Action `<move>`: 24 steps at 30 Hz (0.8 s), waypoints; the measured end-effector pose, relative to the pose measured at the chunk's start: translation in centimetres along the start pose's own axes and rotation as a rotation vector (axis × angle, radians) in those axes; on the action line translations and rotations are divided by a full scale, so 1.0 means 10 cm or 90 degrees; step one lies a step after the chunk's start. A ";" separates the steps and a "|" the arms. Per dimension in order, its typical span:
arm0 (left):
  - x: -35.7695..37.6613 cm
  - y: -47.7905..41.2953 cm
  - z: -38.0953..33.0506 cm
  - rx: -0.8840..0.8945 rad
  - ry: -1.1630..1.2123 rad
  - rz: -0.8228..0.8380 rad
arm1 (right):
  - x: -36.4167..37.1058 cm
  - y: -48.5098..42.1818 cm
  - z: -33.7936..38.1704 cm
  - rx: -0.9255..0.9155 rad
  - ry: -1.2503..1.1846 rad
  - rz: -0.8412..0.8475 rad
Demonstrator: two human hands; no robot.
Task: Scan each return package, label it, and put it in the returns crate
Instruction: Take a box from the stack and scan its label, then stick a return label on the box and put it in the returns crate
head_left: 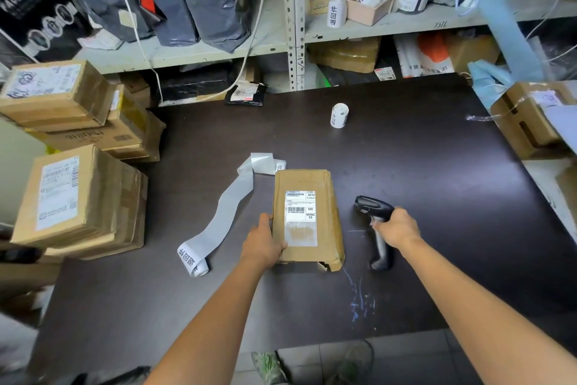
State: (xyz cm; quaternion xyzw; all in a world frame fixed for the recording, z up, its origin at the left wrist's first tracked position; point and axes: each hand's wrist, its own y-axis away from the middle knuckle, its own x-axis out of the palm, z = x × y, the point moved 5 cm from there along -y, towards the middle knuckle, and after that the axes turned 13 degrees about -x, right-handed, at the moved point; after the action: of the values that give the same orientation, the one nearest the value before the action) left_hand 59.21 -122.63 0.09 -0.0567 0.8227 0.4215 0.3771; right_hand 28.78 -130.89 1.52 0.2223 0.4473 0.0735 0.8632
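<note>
A brown cardboard package [324,184] with a white shipping label lies flat in the middle of the dark table [437,166]. My left hand [263,242] grips its near left corner, thumb on top. My right hand [398,228] is wrapped round the handle of a black barcode scanner [373,206], which sits to the right of the package, head pointing away and left. A strip of white labels [224,213] trails across the table left of the package, ending in a printed roll near the front. A small label roll [339,115] stands farther back.
Stacked cardboard boxes [78,197] crowd the table's left edge. Another open box [530,116] sits at the right edge. Shelves [293,25] behind hold grey mailer bags, parcels and a bottle. A black pouch [246,94] lies at the table's back edge.
</note>
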 end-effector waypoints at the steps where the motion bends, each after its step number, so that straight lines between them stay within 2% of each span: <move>1: -0.01 0.01 0.00 0.004 0.006 0.007 | -0.04 0.02 0.02 -0.004 0.046 0.002; 6: -0.12 0.08 0.06 0.025 0.076 0.064 | -0.24 0.15 0.37 -0.121 0.210 -0.083; 9: -0.30 0.10 0.17 0.032 0.086 0.042 | -0.20 0.26 0.79 -0.229 0.209 -0.111; 12: -0.64 0.09 0.35 0.041 0.079 -0.022 | 0.12 0.39 1.25 -0.305 0.154 -0.029; 16: -1.19 0.04 0.79 0.018 0.075 -0.098 | 0.81 0.61 1.78 -0.334 0.117 0.101; 21: -1.54 -0.12 1.51 -0.035 0.041 -0.120 | 1.70 0.86 2.16 -0.344 0.112 0.235; 24: -1.52 -0.21 1.75 -0.046 0.007 -0.083 | 2.11 0.93 2.25 -0.320 0.104 0.298</move>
State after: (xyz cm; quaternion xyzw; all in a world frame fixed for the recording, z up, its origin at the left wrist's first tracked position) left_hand 80.92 -114.49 2.54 -0.1257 0.8036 0.4251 0.3970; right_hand 59.99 -122.96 1.42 0.0930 0.4197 0.3945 0.8121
